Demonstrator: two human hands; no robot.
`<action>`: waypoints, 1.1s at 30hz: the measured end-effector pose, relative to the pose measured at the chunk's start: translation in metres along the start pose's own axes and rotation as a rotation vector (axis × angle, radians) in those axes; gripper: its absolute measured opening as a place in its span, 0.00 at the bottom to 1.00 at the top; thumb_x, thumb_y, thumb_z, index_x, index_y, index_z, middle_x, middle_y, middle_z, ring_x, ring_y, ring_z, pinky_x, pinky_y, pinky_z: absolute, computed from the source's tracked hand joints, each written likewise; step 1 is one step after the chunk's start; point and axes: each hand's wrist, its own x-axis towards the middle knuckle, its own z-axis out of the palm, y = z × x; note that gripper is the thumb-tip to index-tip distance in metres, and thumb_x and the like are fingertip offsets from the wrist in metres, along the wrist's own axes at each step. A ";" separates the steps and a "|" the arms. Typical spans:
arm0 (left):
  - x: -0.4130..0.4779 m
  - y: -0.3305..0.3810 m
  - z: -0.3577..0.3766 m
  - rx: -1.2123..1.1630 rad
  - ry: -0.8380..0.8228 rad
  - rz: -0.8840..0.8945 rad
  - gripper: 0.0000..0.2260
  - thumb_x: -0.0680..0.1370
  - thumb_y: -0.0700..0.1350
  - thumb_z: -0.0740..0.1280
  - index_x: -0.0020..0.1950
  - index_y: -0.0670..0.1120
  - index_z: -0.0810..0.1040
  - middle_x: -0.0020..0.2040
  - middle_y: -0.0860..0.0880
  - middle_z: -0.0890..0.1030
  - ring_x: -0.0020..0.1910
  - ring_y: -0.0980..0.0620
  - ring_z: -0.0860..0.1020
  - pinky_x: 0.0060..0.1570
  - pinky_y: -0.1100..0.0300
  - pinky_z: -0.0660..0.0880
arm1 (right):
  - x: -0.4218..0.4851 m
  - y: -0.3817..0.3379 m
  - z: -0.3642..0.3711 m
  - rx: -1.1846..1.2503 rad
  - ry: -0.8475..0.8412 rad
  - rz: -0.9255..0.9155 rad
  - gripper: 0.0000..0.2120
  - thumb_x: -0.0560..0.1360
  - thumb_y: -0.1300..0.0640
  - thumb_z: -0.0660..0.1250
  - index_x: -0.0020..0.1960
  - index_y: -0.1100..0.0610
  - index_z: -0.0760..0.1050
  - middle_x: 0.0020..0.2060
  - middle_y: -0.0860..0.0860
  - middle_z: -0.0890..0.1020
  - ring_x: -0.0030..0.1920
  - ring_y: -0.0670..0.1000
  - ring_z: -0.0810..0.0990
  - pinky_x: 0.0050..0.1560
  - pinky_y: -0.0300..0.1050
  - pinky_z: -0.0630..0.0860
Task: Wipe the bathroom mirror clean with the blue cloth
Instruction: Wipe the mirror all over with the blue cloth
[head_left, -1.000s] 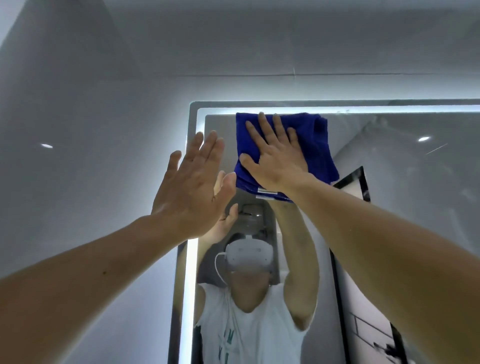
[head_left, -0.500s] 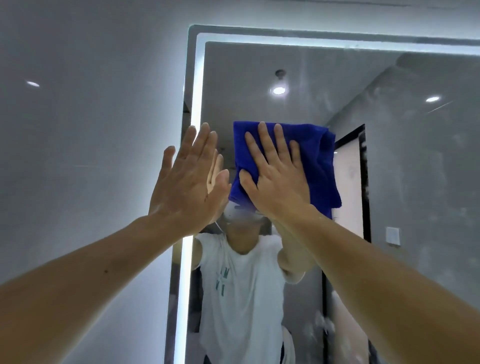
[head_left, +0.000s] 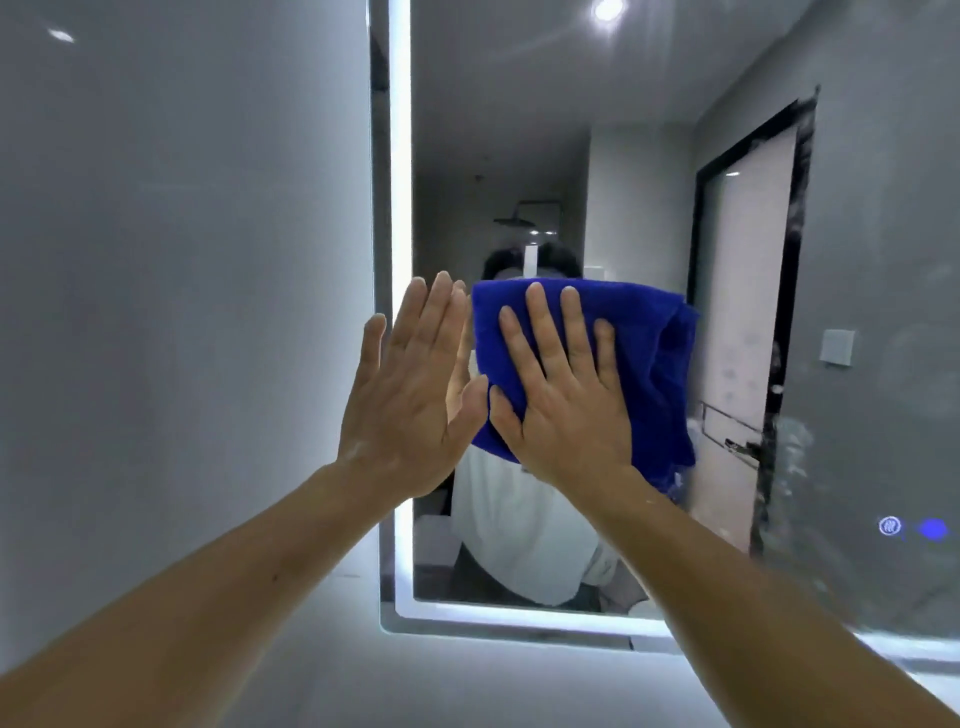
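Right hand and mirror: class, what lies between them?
The blue cloth, pressed flat against the mirror by the open right hand; the head view shows it.

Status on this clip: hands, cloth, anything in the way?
Right hand flat on blue cloth, pressing it to mirror. Left hand open beside it, at mirror's lit left edge. Nothing in the way; smears on glass at right.

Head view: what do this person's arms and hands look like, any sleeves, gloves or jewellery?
The left forearm and right forearm are bare as far as the frame shows: no sleeves, gloves, watch or bands. The left hand and right hand carry no visible rings. The mirror reflects a white top on the person.
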 end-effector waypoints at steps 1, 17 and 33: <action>-0.007 0.002 0.005 -0.003 -0.004 0.000 0.29 0.82 0.58 0.48 0.81 0.48 0.47 0.81 0.51 0.46 0.79 0.54 0.40 0.76 0.51 0.37 | -0.012 -0.004 0.003 0.011 -0.002 -0.002 0.32 0.82 0.40 0.49 0.80 0.54 0.50 0.80 0.54 0.49 0.79 0.59 0.45 0.77 0.60 0.40; -0.059 0.009 0.054 -0.037 0.106 0.058 0.28 0.83 0.57 0.49 0.81 0.46 0.50 0.81 0.48 0.50 0.79 0.50 0.45 0.76 0.51 0.37 | -0.174 -0.042 0.044 0.066 -0.046 -0.120 0.33 0.80 0.42 0.54 0.80 0.53 0.51 0.80 0.54 0.48 0.79 0.60 0.48 0.76 0.61 0.42; -0.078 0.032 0.055 -0.071 0.094 0.064 0.28 0.83 0.55 0.49 0.80 0.44 0.50 0.80 0.48 0.47 0.79 0.48 0.45 0.76 0.50 0.37 | -0.269 0.011 0.046 -0.072 -0.157 -0.426 0.33 0.80 0.44 0.55 0.80 0.54 0.50 0.80 0.54 0.48 0.79 0.60 0.47 0.77 0.61 0.41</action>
